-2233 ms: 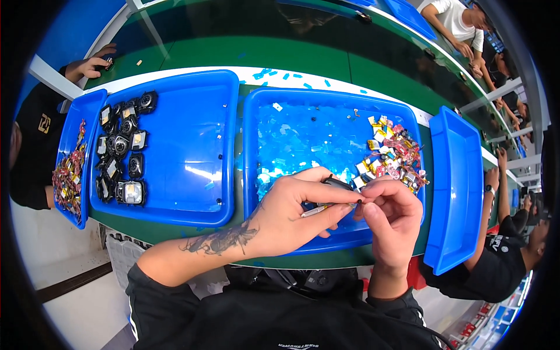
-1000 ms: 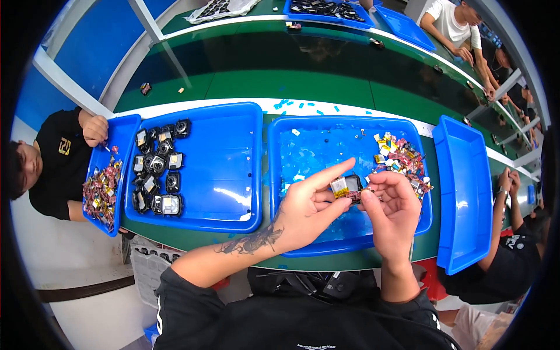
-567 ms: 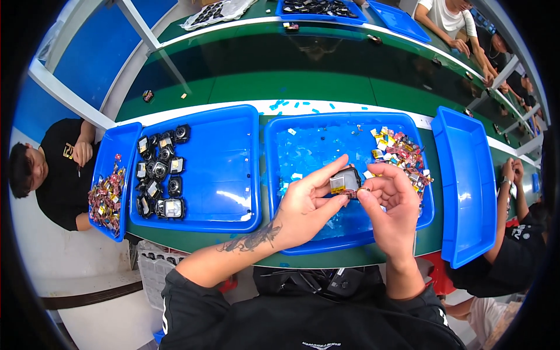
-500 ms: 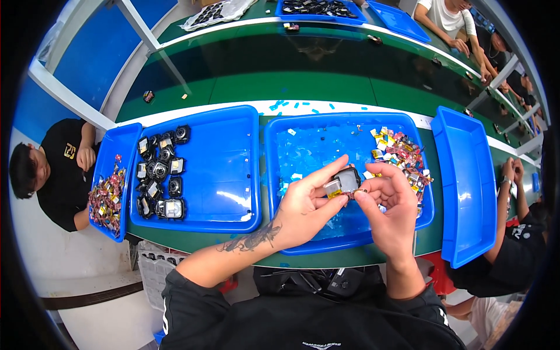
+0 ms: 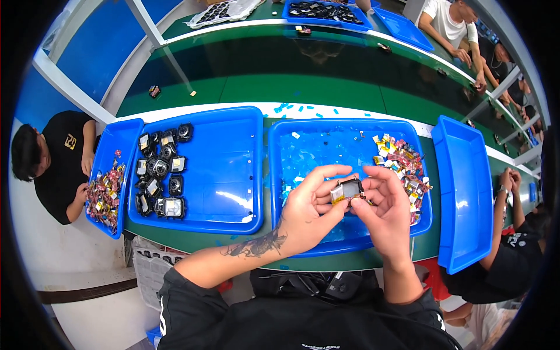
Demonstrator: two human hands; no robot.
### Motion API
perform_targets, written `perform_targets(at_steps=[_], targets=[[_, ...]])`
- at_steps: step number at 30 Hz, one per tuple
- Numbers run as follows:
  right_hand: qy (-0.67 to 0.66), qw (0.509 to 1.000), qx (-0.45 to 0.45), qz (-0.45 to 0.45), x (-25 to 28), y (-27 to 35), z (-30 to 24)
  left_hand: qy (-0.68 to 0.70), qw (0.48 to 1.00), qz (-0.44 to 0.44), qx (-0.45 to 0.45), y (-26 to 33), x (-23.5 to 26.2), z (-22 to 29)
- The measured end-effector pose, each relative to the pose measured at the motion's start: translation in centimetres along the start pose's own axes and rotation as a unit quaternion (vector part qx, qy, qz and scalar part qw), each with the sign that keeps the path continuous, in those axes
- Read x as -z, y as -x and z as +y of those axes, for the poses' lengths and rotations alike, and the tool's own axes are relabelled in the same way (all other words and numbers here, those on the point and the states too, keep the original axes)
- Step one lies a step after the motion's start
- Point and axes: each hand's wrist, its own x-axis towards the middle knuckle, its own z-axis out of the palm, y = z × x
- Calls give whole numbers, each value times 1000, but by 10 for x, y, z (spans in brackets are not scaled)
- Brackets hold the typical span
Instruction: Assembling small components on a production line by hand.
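Above the middle blue tray (image 5: 344, 123), both my hands hold a small black square housing (image 5: 352, 188), which looks like a watch body with a grey panel inside. A silver battery pouch (image 5: 338, 194) with yellow tape sticks out at its left side. My left hand (image 5: 312, 210) grips it from the left, thumb along the lower edge. From the right, my right hand (image 5: 388, 210) closes on it, thumb and fingers at its lower right corner. Fingers hide part of the housing. In the tray lie blue film scraps and a heap of batteries and small reddish parts (image 5: 405, 166).
Left stands a blue tray (image 5: 224, 175) with several black housings (image 5: 157, 168); beyond it, a narrow tray holds more small parts (image 5: 106, 195). A tilted blue tray (image 5: 466, 198) stands right. Past the white ledge runs a green conveyor (image 5: 262, 87) with scattered pieces. Co-workers sit around.
My right hand has come closer around the housing, its fingers now behind the right side. The left fingers have shifted up. The co-worker at left has lowered a hand to the narrow tray.
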Motion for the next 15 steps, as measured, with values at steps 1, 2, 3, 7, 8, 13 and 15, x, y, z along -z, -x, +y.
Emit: perform_targets(at_steps=[1,2,3,7,8,13,15], targets=[[-56,997,-28,-34,1,-2,-3,4,1000,2,-4,0,0,-1],[-66,997,-30,-38,0,-4,-5,-4,999,18,-30,0,2,-4],[-61,997,-28,-42,-3,-4,-5,-12,998,35,-57,0,3,-5],[-42,998,19,-44,-5,-9,-4,-39,996,28,-71,-2,3,-1],[-55,997,12,-50,-6,-11,-6,-20,997,34,-62,-3,4,0],[-27,996,4,-81,-18,-28,-14,20,992,106,-66,-9,13,3],[-5,996,26,-84,-21,-37,-10,6,991,108,-81,-13,17,2]])
